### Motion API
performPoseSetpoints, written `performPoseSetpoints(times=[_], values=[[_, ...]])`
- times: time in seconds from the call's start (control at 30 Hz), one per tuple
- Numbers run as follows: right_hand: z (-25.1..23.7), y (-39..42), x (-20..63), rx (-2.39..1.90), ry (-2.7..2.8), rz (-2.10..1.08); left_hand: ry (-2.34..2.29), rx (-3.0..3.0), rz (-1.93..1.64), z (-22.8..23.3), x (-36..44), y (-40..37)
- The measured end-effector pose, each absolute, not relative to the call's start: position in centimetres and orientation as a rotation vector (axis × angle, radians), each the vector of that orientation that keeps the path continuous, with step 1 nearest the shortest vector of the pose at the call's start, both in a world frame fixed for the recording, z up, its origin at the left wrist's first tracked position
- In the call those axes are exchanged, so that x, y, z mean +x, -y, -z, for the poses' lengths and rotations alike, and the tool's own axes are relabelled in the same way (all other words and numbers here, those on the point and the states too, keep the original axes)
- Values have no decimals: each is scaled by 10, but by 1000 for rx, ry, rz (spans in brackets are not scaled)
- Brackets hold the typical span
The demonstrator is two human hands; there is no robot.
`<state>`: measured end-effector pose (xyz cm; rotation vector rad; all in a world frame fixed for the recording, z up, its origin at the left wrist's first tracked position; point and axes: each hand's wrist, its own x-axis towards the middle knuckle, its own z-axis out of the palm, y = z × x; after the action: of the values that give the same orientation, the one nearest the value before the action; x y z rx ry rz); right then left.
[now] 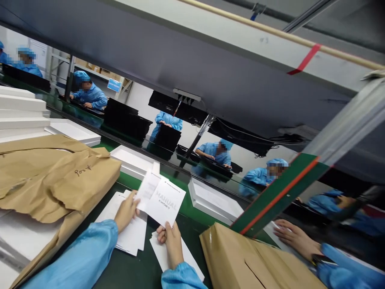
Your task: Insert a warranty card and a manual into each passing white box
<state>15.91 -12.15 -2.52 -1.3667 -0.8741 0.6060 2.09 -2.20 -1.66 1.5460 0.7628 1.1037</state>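
My right hand [172, 241] pinches the lower edge of a white manual [167, 200], its printed cover facing me. My left hand [127, 210] is closed on a white printed booklet [146, 190], which lies partly behind the manual. Under my left hand, a stack of white papers [132, 241] rests on the dark green table [120, 275]. Another stack of white papers [159, 253] lies below my right hand and is partly covered by my wrist and sleeve.
Torn brown wrapping paper [90, 182] surrounds white stock at left, near stacked white boxes [21, 106]. White box trays [213, 200] sit along the line. A brown package [240, 257] stands right, beside a green post [276, 196]. A co-worker's hand [296, 237] is beyond it.
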Motion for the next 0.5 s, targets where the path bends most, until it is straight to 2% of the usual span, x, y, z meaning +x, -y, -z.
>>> performPoseSetpoints(times=[0.17, 0.5], values=[[27, 123, 159, -1366, 858, -592, -927, 1460, -1260, 0, 18, -26], [32, 123, 160, -1356, 800, -591, -988, 1362, -1046, -69, 46, -117]])
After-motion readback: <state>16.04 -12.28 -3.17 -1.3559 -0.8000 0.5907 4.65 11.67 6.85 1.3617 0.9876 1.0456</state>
